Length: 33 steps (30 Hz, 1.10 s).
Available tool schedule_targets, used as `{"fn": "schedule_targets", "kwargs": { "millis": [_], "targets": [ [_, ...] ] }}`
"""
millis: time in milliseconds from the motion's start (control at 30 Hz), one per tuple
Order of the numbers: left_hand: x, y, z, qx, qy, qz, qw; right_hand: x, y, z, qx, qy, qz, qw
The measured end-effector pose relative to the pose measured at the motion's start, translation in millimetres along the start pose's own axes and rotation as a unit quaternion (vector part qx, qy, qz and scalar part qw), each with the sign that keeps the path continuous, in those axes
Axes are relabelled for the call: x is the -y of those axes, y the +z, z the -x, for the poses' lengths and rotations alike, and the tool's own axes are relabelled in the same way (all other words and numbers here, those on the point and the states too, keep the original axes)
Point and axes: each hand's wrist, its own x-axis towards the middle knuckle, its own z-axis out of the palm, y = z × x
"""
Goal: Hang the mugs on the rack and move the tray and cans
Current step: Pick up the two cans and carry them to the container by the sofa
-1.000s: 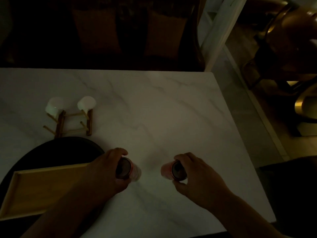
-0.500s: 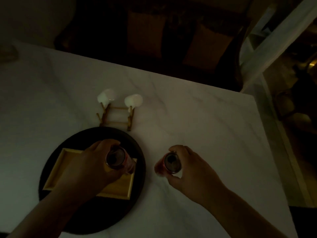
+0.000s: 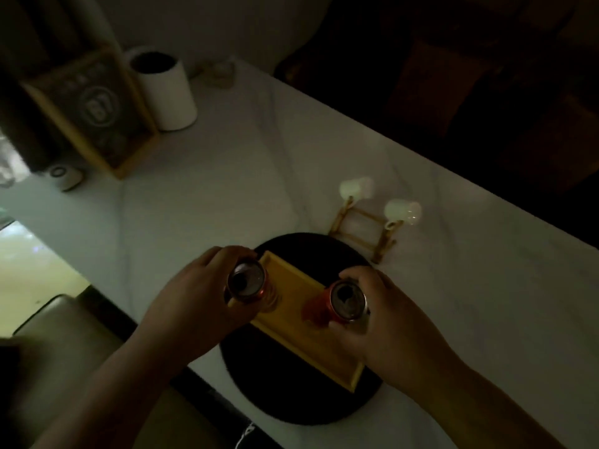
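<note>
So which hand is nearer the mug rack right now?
Right. The right hand, holding a can over the yellow tray, sits just below the mug rack. The left hand, with the other can, is farther off at the tray's opposite end.

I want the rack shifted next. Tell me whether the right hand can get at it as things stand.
Probably not yet: the right hand is closed around a can over the tray. The rack stands just beyond with nothing between, so reach looks free once the can is released.

Two white mugs (image 3: 356,187) (image 3: 403,211) hung on a small wooden rack (image 3: 364,234). Just in front of it, a yellow tray (image 3: 304,332) on a black round mat. Two red cans (image 3: 247,282) (image 3: 346,301) upright over the tray.
</note>
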Motion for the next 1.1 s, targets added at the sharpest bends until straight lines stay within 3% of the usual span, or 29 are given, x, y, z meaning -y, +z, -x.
{"fn": "schedule_targets", "kwargs": {
  "millis": [600,900,1100],
  "targets": [
    [170.3,-42.4,138.4,-0.130,-0.214,0.036,0.968,148.5,158.4,-56.9,0.170,-0.140,-0.035,0.975],
    [245.6,6.9,195.3,-0.127,-0.298,0.035,0.945,169.8,253.7,-37.0,0.247,-0.125,-0.038,0.960],
    [280.4,68.8,199.9,-0.095,-0.317,0.044,0.943,151.6,307.3,-19.0,0.239,-0.047,-0.042,0.969]
  ]
}}
